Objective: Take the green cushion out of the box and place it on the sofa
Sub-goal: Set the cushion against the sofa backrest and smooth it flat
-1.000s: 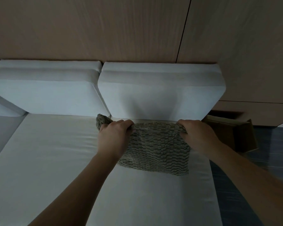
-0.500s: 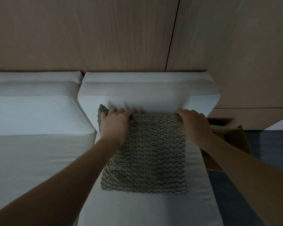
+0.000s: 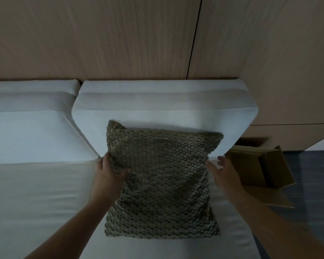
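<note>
Two hands | left hand [image 3: 108, 176] pinching green cushion [image 3: 161, 184] | right hand [image 3: 223, 174] spread beside it

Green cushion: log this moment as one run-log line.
green cushion: on sofa seat, leaning on back cushion | left hand: grips left edge | right hand: open, beside right edge | box: on floor

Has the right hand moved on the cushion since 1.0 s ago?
Yes. The right hand has left the top corner of the green cushion and slid down beside its right edge, open, nearer the cardboard box.
</note>
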Tool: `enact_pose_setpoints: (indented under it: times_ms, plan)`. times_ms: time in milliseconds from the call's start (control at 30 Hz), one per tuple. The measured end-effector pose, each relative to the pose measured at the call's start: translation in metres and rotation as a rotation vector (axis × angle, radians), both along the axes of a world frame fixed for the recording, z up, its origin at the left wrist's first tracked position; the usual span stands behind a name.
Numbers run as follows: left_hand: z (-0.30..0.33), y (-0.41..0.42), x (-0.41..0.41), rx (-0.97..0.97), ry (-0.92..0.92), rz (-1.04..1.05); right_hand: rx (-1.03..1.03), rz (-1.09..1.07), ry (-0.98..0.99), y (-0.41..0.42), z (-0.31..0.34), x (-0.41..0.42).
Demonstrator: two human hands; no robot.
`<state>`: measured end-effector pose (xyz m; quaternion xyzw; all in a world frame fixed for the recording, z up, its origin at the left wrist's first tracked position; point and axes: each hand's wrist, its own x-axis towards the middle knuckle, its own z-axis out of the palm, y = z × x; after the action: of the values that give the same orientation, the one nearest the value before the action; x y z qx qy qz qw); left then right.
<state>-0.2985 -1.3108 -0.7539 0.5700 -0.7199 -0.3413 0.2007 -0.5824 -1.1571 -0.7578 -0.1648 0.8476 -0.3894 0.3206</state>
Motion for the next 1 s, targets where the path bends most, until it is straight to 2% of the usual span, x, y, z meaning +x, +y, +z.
enact_pose_setpoints:
  times_ms: [67,167,267,367,500,700,833,1000]
  plan:
    - [-0.007,-0.008,-0.003,0.075,0.092,0.037,-0.013,-0.012,-0.088,-0.009,-0.008,0.0]
    - [-0.005,-0.02,-0.009,0.301,0.413,0.126,-0.079,-0.024,-0.172,-0.027,-0.009,-0.004]
    - [-0.003,-0.033,-0.009,0.403,0.574,0.151,-0.117,0.0,-0.126,-0.043,-0.005,-0.009]
    - [0.004,-0.044,-0.008,0.445,0.635,0.181,-0.149,-0.008,-0.05,-0.049,-0.001,-0.014]
    - [0.02,-0.048,-0.006,0.518,0.68,0.172,-0.263,-0.077,-0.084,-0.046,0.013,-0.011]
    - [0.053,-0.054,0.009,0.447,0.829,0.156,-0.391,-0.026,-0.02,-0.037,0.042,-0.01]
    - [0.055,-0.072,0.0,0.412,0.801,0.156,-0.381,-0.006,-0.02,-0.061,0.06,-0.021]
    - [0.053,-0.074,-0.01,0.353,0.775,0.249,-0.334,-0.095,-0.069,-0.07,0.06,-0.027]
